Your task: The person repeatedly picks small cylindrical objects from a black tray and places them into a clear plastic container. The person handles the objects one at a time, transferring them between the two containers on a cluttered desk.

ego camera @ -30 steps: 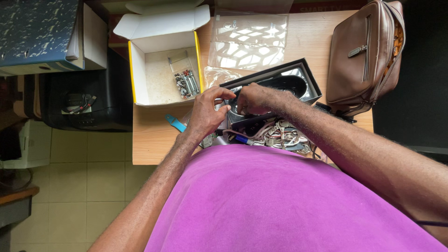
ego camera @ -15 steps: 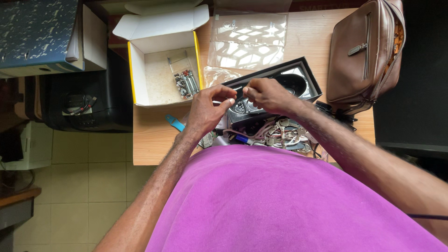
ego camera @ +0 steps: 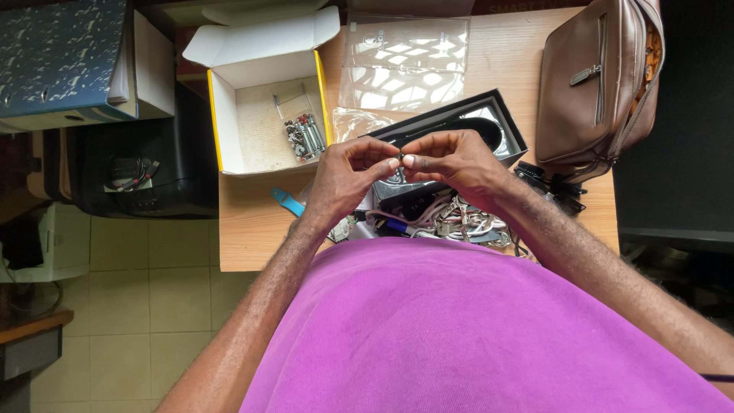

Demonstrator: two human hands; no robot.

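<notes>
My left hand (ego camera: 344,180) and my right hand (ego camera: 451,164) meet fingertip to fingertip above a black open box (ego camera: 506,122) on the wooden desk (ego camera: 252,229). Both hands pinch a very small dark part (ego camera: 400,158) between thumb and forefinger; it is too small to identify. The black box holds a dark oval device, partly hidden by my right hand. Below my hands lies a tangle of cables and small parts (ego camera: 459,218).
A white and yellow cardboard box (ego camera: 260,134) with a bag of small metal parts (ego camera: 304,134) stands open at the left. Clear plastic bags (ego camera: 405,65) lie at the back, a brown leather bag (ego camera: 596,84) at the right, and a blue tool (ego camera: 287,201) near my left wrist.
My right hand has lifted out of the black box and moved toward my left hand. The fingertips of both hands now touch around the small part.
</notes>
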